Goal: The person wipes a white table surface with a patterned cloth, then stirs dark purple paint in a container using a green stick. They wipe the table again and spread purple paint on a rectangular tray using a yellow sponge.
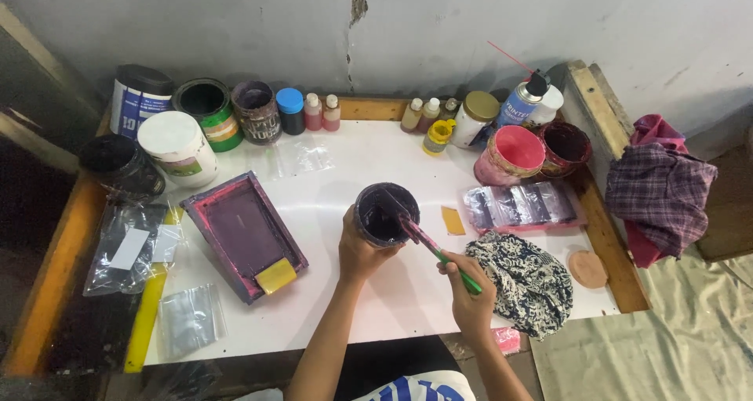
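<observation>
My left hand point(358, 250) grips a small round pot of dark purple ink point(386, 214) standing on the white tabletop point(329, 291). My right hand point(469, 290) holds a green-handled stick point(439, 254) smeared with pink and purple. Its tip dips into the pot. To the left lies a small purple-stained printing frame point(243, 232) with a yellow block point(276, 276) at its near end.
Several jars, cans and small bottles line the back wall, with a pink-lidded tub point(511, 156) and a spray can point(523, 98) at right. A patterned cloth point(524, 279) lies by my right hand. Plastic bags point(133, 244) sit at left. A checked rag point(657, 189) lies off the table.
</observation>
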